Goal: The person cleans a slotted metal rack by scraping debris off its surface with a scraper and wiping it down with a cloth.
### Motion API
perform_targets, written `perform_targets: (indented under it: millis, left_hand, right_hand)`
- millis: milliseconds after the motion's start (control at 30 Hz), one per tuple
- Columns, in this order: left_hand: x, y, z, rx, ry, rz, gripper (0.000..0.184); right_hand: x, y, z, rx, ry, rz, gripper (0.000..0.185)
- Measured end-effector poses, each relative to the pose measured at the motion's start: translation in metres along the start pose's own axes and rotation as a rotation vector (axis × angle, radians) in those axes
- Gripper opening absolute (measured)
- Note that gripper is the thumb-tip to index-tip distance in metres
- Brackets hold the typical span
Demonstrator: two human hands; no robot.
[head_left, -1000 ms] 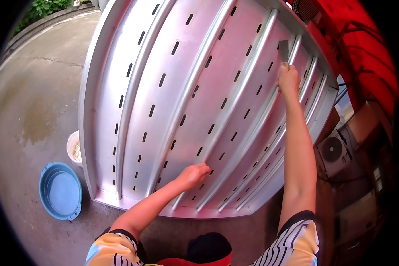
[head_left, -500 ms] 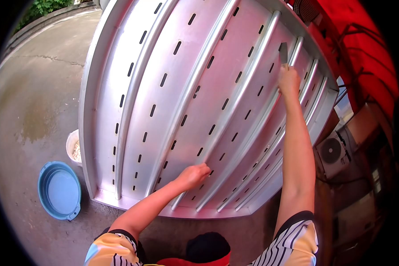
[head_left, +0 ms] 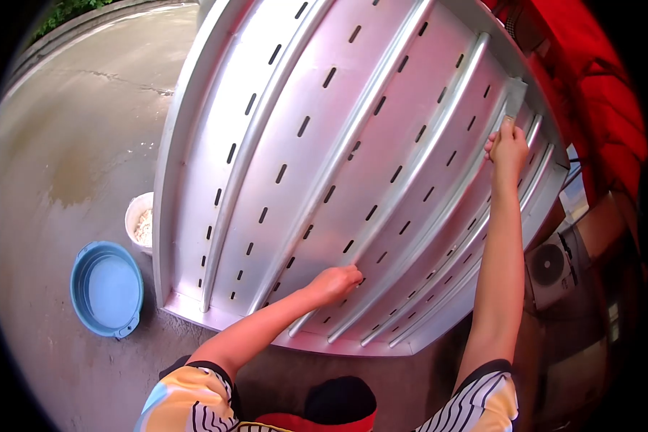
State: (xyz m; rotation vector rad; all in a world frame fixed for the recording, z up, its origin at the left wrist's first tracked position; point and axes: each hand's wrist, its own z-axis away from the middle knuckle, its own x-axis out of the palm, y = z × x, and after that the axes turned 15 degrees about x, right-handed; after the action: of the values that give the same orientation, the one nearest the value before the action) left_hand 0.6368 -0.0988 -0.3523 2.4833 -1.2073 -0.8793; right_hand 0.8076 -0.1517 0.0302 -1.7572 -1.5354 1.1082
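A large silvery metal tray (head_left: 317, 165) with raised ribs, rows of dark slots and a turned-up rim fills the middle of the view. Toward its upper right, my right hand (head_left: 510, 151) is closed round the handle of a scraper (head_left: 513, 97), whose flat blade lies by the end of a rib. My left hand (head_left: 335, 284) is closed low on the tray, near a slot. Its fingertips meet the surface, and whatever they may hold is hidden.
A blue plastic basin (head_left: 108, 288) stands on the wet concrete floor at left. Beside the tray's left rim is a white bucket (head_left: 132, 216) with pale bits inside. Red sheeting (head_left: 597, 93) and an outdoor fan unit (head_left: 547, 264) are at right.
The scraper in my right hand has shifted along toward the tray's right rim, and its blade has turned. My left hand stays near the same low slot. The whole view has swung slightly.
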Motion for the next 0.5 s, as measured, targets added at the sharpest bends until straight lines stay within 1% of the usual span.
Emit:
perform_targets:
  millis: [67, 133, 167, 200, 233, 267, 333, 400, 467, 500]
  left_hand:
    - [0.004, -0.002, 0.001, -0.005, 0.01, -0.007, 0.008]
    - [0.005, -0.001, 0.0, -0.001, 0.005, -0.026, 0.008]
    - [0.005, 0.0, 0.001, -0.014, -0.014, -0.024, 0.009]
    - [0.003, 0.0, 0.002, -0.022, -0.034, -0.023, 0.011]
    - [0.002, 0.0, 0.001, -0.028, -0.056, -0.022, 0.012]
    - [0.0, -0.001, 0.0, -0.021, -0.026, -0.007, 0.011]
    - [-0.001, 0.002, 0.003, -0.016, 0.008, 0.046, 0.01]
    - [0.003, -0.001, 0.007, -0.024, -0.009, -0.006, 0.012]
    - [0.007, -0.003, 0.011, -0.056, -0.051, -0.044, 0.014]
    - [0.008, -0.002, 0.01, -0.048, -0.037, -0.019, 0.017]
  right_hand:
    - [0.015, -0.013, 0.065, 0.043, -0.305, -0.364, 0.024]
    - [0.039, -0.01, 0.125, 0.175, -0.608, -0.417, 0.022]
    - [0.055, 0.004, 0.147, 0.238, -0.739, -0.416, 0.022]
    - [0.072, 0.011, 0.175, 0.362, -0.802, -0.402, 0.023]
    - [0.092, 0.02, 0.195, 0.418, -0.901, -0.364, 0.023]
    - [0.11, 0.031, 0.211, 0.479, -0.996, -0.328, 0.024]
    - [0.146, 0.043, 0.208, 0.467, -0.914, -0.37, 0.025]
    - [0.158, 0.026, 0.187, 0.387, -0.727, -0.543, 0.025]
    - [0.148, 0.02, 0.201, 0.507, -0.878, -0.419, 0.026]
    - [0.141, 0.02, 0.211, 0.58, -0.942, -0.36, 0.026]
